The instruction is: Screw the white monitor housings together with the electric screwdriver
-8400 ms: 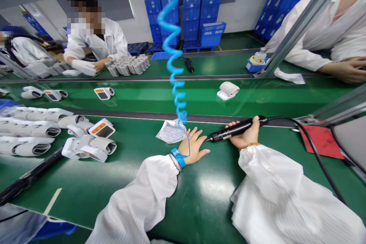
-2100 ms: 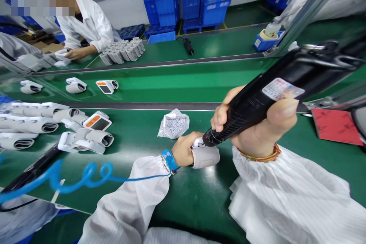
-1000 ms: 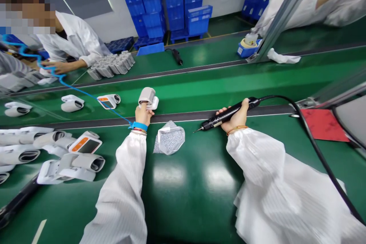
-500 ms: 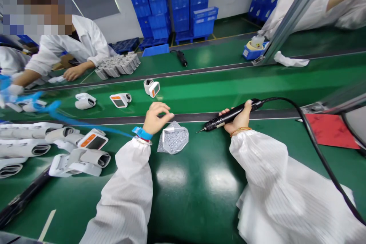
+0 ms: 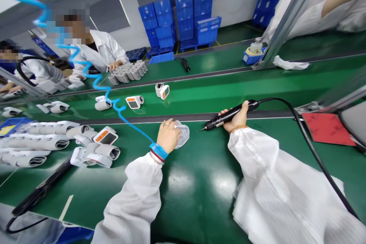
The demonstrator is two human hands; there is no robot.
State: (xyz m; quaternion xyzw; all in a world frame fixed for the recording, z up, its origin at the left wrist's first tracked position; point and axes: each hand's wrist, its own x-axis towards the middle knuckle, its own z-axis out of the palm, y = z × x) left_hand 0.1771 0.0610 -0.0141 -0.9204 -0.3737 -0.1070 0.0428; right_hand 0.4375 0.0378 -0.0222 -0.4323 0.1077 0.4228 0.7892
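My right hand (image 5: 238, 116) is wrapped around a black electric screwdriver (image 5: 221, 120), its thin bit pointing left above the green bench. On the bench to the left of the bit lies a clear plastic bag (image 5: 183, 136), with many tiny silvery pieces inside, too small to make out singly. My left hand (image 5: 168, 136) is on the bag's left side, fingers curled at its rim; the fingertips are partly hidden. A blue wrist strap (image 5: 159, 151) with a coiled blue cord (image 5: 126, 119) is around my left wrist.
White wrist monitors with grey cuffs (image 5: 105, 136) lie in rows at left, beside a black rod-shaped tool (image 5: 42, 187). More monitors (image 5: 134, 102) rest on the green belt (image 5: 217, 85). Across it, a person in white (image 5: 107, 51) works. A red sheet (image 5: 327, 129) lies at right.
My left hand has come down from above the bag onto its left side. The right hand keeps the screwdriver in nearly the same place. The view has turned a little to the left.
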